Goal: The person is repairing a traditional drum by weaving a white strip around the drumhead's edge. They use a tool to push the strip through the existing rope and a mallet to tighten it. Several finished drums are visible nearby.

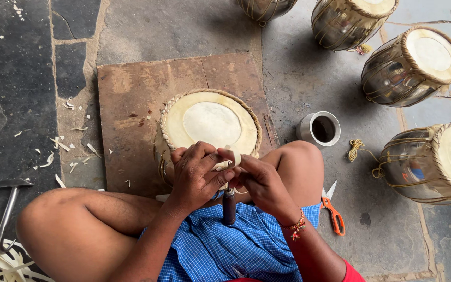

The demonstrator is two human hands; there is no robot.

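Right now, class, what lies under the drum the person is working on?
The drum stands on a brown wooden board laid on the stone floor. The board's part beneath the drum is covered, and both hands hide its near rim.

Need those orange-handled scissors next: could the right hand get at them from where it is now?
Probably yes. The scissors lie on the bare stone floor just beyond the right knee, nothing on them. But the right hand is busy pinching a pale strip with the left hand and would need to let go.
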